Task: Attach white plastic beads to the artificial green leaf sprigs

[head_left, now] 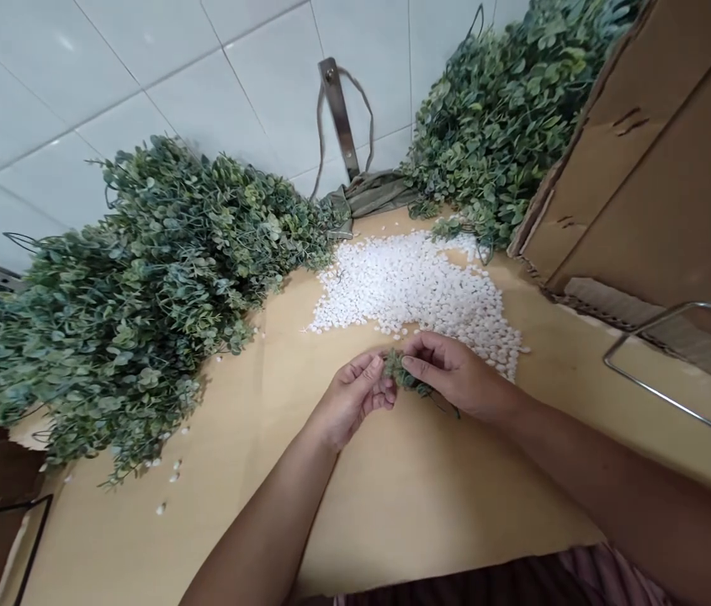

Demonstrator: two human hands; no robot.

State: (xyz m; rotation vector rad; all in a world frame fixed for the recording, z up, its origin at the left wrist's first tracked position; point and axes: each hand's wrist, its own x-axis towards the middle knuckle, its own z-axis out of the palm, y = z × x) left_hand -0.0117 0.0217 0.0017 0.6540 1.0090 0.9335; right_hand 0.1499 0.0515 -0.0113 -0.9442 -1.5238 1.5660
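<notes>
Both my hands meet over the middle of the table, near the front of the spread of small white pieces [405, 282]. Between them is a small sprig of artificial greenery [400, 370]. My left hand [358, 394] pinches its left side with thumb and fingertips. My right hand [447, 370] has its thumb and curled fingers closed on the right side. A thin dark stem [449, 409] sticks out below my right hand. Whether a white piece is held along with the sprig is hidden by my fingers.
A large heap of artificial greenery [159, 269] lies on the left, another pile [506, 126] at the back right. A cardboard box [658, 168] stands right, with a bent metal wire frame [664, 387] near it. A metal bracket [339, 118] leans against the tiled wall [267, 50].
</notes>
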